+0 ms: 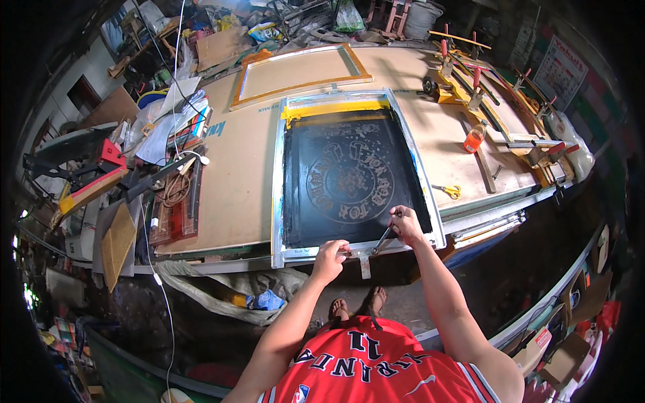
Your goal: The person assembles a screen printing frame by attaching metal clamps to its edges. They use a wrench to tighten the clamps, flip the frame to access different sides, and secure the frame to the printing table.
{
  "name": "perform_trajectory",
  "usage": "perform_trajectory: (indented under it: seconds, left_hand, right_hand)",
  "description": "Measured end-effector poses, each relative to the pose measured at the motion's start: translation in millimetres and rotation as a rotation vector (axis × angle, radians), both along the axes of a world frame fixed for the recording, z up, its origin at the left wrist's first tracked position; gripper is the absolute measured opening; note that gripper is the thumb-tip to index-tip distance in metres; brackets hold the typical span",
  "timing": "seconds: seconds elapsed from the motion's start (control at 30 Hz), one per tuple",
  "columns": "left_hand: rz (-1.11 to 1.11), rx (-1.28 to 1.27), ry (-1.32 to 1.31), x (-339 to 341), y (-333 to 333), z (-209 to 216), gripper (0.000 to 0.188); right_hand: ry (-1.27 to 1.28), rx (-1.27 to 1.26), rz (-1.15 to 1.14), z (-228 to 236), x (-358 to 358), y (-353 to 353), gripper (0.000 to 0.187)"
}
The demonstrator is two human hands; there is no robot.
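A silk-screen frame [277, 171] lies on the table before me, its dark mesh [346, 178] bearing a round printed design. My right hand [407, 227] grips a metal wrench [384, 236] above the frame's front right part. The wrench slants down to the front rail, beside a small metal bracket [365, 266] that juts over the table's edge. Left of the bracket, my left hand [329, 260] is closed at the front rail, fingertips pinched together. What those fingers hold, if anything, is too small to make out.
Behind lies an empty wooden-edged frame [302, 94]. Yellow scissors [451, 192] and an orange bottle [474, 138] stand out at right, near a clamp-lined rack [500, 111]. Papers and tools crowd the left, with a white cord [161, 302] hanging down. A sack [228, 295] lies below the table.
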State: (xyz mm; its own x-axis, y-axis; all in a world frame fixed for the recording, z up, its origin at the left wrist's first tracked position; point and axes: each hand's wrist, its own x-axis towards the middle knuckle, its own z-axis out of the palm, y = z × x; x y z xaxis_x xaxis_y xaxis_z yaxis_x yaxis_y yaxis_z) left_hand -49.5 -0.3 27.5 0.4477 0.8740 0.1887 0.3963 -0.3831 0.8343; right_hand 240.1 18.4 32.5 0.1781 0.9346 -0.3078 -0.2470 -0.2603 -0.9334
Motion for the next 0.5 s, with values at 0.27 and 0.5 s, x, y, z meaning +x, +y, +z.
perform_trajectory:
  seconds: [0.27,0.5]
  left_hand:
    - [-0.009,0.047,0.016,-1,1,1,0.044]
    - [-0.009,0.079,0.03,3,5,5,0.044]
  right_hand:
    - [0.115,-0.036,0.081,-1,1,9,0.009]
    - [0.419,0.124,0.074,11,-4,0,0.013]
